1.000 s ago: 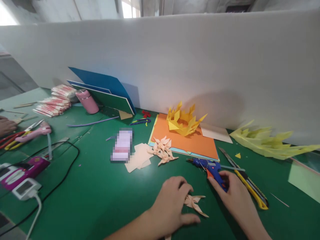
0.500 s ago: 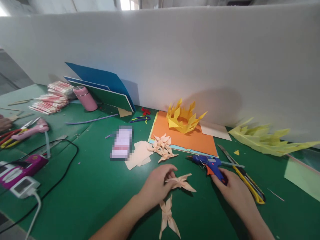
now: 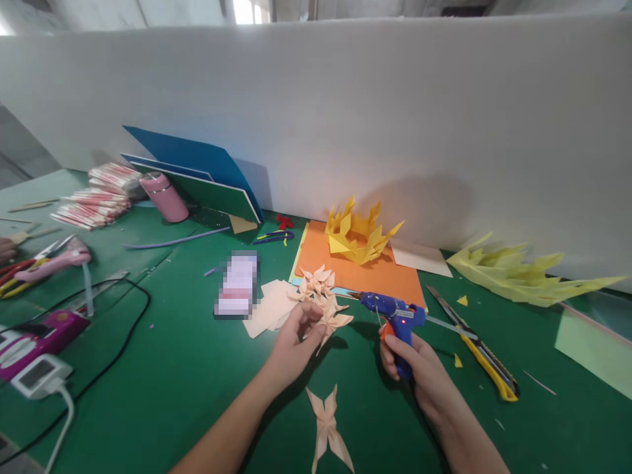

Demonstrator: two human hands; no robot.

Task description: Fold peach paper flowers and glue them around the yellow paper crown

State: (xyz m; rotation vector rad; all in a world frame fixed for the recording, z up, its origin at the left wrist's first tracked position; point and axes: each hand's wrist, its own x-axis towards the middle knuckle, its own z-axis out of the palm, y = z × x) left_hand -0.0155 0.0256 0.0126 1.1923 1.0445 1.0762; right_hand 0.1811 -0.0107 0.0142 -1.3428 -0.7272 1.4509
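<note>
Left hand (image 3: 289, 349): pinches a peach paper flower (image 3: 332, 322). Right hand (image 3: 419, 370): grips a blue glue gun (image 3: 392, 309). Near: one X-shaped paper piece (image 3: 328, 426).

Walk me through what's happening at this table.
A person is working with folded paper. Their left hand pinches a folded peach paper piece, just in front of a cluster of similar pieces. Their right hand grips a blue glue gun, its nozzle pointing toward that cluster. A separate peach piece lies on the green table, closer to the person. Behind, a yellow paper crown sits on an orange sheet; a yellow-handled cutter lies to the right.
</note>
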